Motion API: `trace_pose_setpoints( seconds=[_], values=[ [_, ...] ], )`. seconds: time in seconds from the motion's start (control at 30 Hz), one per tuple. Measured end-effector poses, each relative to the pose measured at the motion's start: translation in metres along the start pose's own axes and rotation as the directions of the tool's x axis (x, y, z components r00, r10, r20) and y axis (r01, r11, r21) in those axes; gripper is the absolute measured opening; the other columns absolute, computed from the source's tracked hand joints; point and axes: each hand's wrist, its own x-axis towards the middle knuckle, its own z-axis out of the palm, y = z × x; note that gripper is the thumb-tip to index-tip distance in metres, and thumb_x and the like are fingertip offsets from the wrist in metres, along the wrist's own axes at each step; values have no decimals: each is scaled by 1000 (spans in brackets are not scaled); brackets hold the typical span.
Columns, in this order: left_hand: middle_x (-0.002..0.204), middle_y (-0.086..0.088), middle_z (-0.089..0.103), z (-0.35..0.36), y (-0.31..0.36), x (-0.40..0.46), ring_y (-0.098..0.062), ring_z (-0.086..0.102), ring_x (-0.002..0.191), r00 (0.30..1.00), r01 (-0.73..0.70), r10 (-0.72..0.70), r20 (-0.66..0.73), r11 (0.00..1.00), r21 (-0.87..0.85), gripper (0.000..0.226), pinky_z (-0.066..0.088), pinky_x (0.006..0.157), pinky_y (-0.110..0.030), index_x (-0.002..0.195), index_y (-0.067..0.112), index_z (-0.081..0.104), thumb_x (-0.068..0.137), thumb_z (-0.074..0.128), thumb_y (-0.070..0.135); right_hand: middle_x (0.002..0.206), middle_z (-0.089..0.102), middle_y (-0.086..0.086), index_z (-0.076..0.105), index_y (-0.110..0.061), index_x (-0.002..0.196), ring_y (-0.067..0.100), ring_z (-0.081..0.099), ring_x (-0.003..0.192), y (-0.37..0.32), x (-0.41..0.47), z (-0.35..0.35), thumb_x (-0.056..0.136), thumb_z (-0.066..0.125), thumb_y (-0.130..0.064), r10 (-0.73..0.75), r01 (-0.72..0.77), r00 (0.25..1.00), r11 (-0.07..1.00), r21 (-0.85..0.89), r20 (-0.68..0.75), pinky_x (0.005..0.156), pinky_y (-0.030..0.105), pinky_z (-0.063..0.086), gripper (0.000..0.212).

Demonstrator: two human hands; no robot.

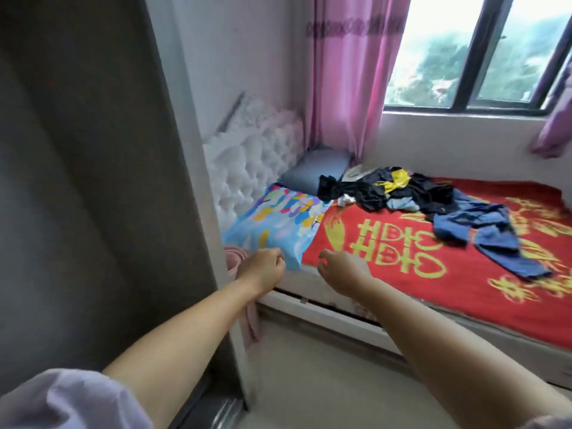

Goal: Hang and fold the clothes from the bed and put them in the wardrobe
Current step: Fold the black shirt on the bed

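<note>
Head view, left hand (pixel 263 267), right hand (pixel 343 270) outstretched, empty

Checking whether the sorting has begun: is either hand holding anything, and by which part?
Nothing is held: the left hand and right hand hover loosely curled, empty.

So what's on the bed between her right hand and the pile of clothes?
Only bare red blanket with yellow symbols lies between the right hand and the clothes pile, seen in the head view.
</note>
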Motion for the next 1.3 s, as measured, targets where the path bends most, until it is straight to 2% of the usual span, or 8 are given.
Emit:
trace_pose_setpoints(
  seconds=[0.13,0.3,0.5,0.67,0.8,1.13,1.23,1.3],
  values=[
    [101,-13,68,48,86,36,-32,61,97,996,-34,40,76,996,-80,22,48,85,-38,87,13,62,93,42,21,114,64,7,51,-17,126,31,63,94,112,-27,-15,102,30,-35,82,-79,995,996,-37,63,62,33,44,37],
    [100,-6,68,113,182,62,-26,61,94,980,-101,124,157,984,-150,26,50,82,-40,97,15,66,94,42,23,111,64,8,51,-18,126,30,61,96,239,-60,-33,103,32,-34,256,-246,962,964,-102,97,62,32,43,34],
    [89,-1,67,163,249,95,-20,63,79,950,-122,177,257,968,-219,25,52,72,-40,100,16,65,95,41,22,105,66,7,56,-17,114,29,62,91,311,-63,-29,101,33,-38,328,-326,939,945,-35,105,61,31,39,33],
    [92,-1,67,186,257,140,-20,64,82,935,-105,173,310,969,-225,26,54,74,-41,105,16,64,96,40,22,105,65,6,57,-17,111,28,61,92,337,-28,-5,101,33,-38,336,-339,920,940,-17,201,65,32,41,34],
    [90,-3,66,204,240,206,-22,61,73,934,-110,163,319,978,-177,27,44,58,-34,105,14,65,96,40,20,102,64,5,56,-16,112,27,60,86,359,33,9,102,33,-37,331,-331,908,943,-44,258,59,30,40,33],
    [86,-2,64,243,238,393,-21,56,67,870,-261,262,417,963,-60,27,37,52,-29,104,12,64,98,39,19,88,54,1,55,-13,103,24,52,77,444,182,25,102,32,-33,428,-434,858,900,-45,286,61,31,39,30],
    [95,-5,66,267,241,427,-25,61,77,839,-290,266,475,957,-24,27,43,58,-32,104,13,64,98,39,20,90,57,2,53,-14,97,24,54,78,465,203,45,102,32,-34,443,-457,830,888,-42,339,62,31,41,30],
    [94,-4,66,287,244,450,-21,58,71,816,-316,274,509,949,-5,27,38,51,-28,104,13,64,97,39,19,95,60,4,52,-15,96,26,57,83,485,219,60,101,32,-35,452,-472,810,881,-42,373,64,32,43,29]
  ],
)
